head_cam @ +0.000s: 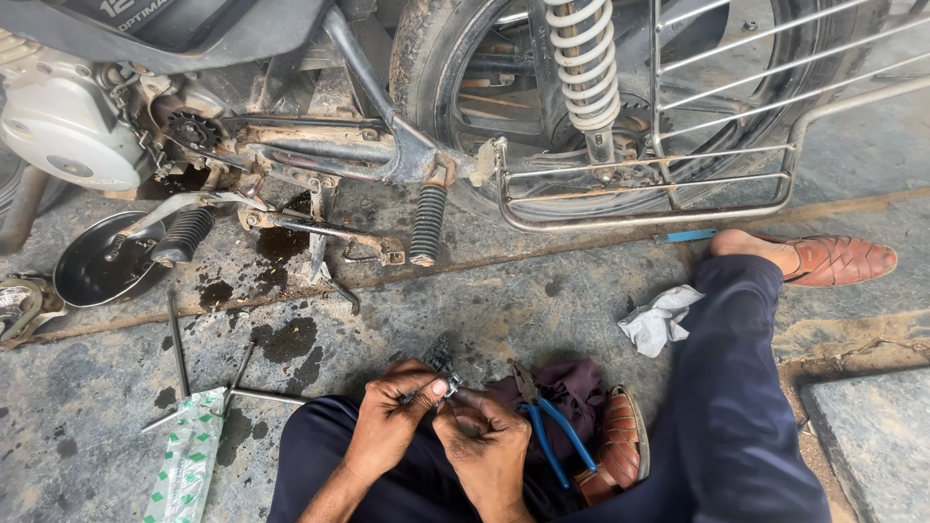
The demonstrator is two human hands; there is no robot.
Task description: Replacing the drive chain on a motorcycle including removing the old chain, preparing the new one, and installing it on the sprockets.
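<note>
Both hands, left hand [387,421] and right hand [484,447], pinch a small greasy chain part [448,380] just left of the blue-handled pliers [547,426], mid-fitting; steady fingertip pressure appears required.

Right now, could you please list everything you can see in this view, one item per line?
Motorcycle: one, grey and oily, across the top, rear wheel at centre.
Shock spring: one, white, over the wheel.
Side guard: one, metal bars, top right.
Round cover: one, dark, far left on the floor.
Metal rods: several, grey, lower left.
Packet: one, green and white, bottom left.
Rag: one, white, centre right.
Pliers: one, blue handles, by the sandal.
Sandals: two, brown.
Small part: one, dark, between both hands.
Left hand: fingers pinching the part.
Right hand: fingers on the part.
</note>
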